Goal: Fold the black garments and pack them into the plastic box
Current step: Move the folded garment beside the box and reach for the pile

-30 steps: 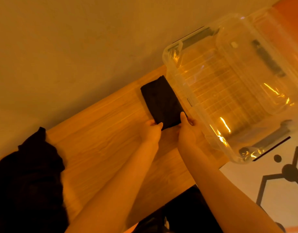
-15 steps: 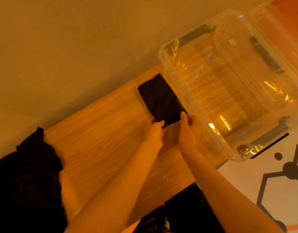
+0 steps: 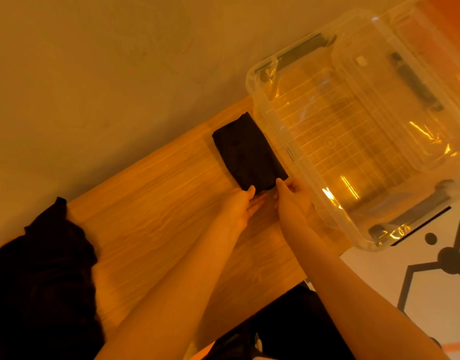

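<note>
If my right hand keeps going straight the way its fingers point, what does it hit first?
Your right hand already meets the near edge of the folded black garment; straight on it would push that, likely alongside the plastic box wall.

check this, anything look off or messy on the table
Only one thing: a crumpled heap of black garments spills over the wooden table's left end, unfolded. The folded black garment lies neat beside the empty plastic box, both hands at its near edge.
</note>
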The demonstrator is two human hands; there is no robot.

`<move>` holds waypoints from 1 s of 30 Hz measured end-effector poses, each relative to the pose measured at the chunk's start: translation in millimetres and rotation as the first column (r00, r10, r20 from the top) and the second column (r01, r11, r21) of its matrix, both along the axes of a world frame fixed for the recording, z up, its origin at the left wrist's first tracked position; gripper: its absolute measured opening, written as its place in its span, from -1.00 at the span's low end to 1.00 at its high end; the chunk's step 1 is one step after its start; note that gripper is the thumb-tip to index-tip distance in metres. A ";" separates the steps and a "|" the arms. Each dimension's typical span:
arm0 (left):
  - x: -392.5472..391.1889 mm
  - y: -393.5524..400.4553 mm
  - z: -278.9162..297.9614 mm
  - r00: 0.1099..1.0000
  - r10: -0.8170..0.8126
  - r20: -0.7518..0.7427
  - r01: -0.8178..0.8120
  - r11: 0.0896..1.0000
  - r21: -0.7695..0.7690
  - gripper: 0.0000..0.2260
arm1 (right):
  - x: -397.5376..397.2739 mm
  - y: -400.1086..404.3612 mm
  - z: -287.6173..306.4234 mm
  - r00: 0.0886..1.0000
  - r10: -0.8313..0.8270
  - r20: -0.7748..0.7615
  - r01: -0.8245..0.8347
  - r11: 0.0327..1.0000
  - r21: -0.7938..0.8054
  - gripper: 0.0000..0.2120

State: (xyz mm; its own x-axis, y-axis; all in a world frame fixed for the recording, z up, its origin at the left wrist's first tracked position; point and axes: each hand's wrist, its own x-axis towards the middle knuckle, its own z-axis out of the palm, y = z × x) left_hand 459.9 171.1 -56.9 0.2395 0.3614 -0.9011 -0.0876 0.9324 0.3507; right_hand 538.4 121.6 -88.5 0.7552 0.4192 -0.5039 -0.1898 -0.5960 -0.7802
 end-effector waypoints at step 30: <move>-31.9 34.2 -37.7 0.021 -0.191 -0.981 0.994 -0.101 0.041 -0.32 | -6.0 -6.2 -25.9 0.324 0.784 0.529 -0.627 0.597 -0.501 -0.37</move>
